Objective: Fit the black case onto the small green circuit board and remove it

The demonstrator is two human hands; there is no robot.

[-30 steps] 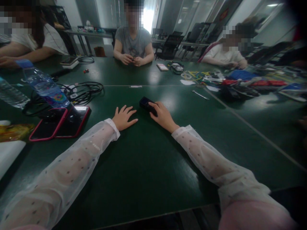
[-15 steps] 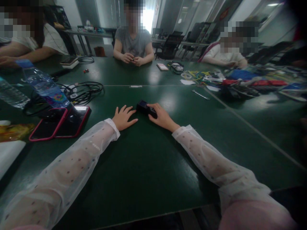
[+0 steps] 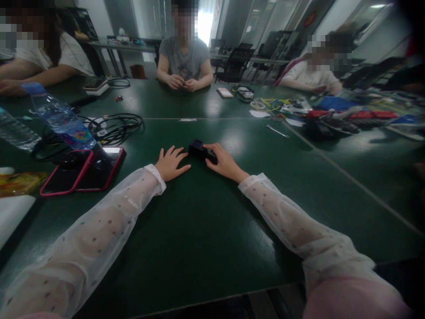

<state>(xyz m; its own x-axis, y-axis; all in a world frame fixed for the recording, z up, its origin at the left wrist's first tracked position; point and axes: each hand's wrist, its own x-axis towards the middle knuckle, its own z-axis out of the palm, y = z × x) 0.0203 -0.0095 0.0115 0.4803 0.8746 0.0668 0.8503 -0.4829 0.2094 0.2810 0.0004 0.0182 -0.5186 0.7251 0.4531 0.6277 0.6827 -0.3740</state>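
Observation:
My left hand (image 3: 171, 163) lies flat on the dark green table (image 3: 206, 230), fingers spread, holding nothing. Just to its right, my right hand (image 3: 223, 162) rests over a small black device (image 3: 198, 149), with the fingers curled onto its near end. The far end of the device sticks out past my fingertips. Both arms wear sheer white dotted sleeves.
At the left lie two red-cased phones (image 3: 83, 172), a water bottle (image 3: 61, 117) and a coil of black cable (image 3: 114, 126). Three people sit round the far side. Tools, wires and coloured parts (image 3: 332, 116) crowd the right. A metal wrench (image 3: 277, 131) lies mid-table.
My right hand has slid the black device a little to the left, closer to my left hand. The left hand has stayed put.

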